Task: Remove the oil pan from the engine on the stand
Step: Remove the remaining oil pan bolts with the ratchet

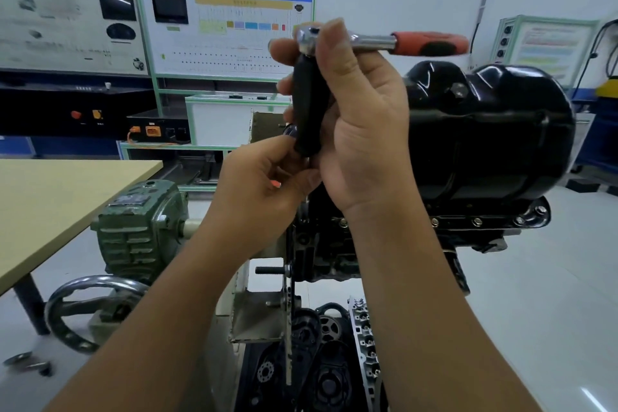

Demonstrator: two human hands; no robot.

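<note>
right hand (361, 117) grips ratchet (384, 42) | left hand (264, 184) pinches black extension (306, 104) | glossy oil pan (485, 130)

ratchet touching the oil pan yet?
Apart. In the head view the right hand holds the ratchet up in the air, above and left of the oil pan.

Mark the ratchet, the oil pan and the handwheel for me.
ratchet (429, 43): head view, on its red grip.
oil pan (485, 130): head view, on its glossy black side.
handwheel (72, 291): head view, on its metal rim.
</note>
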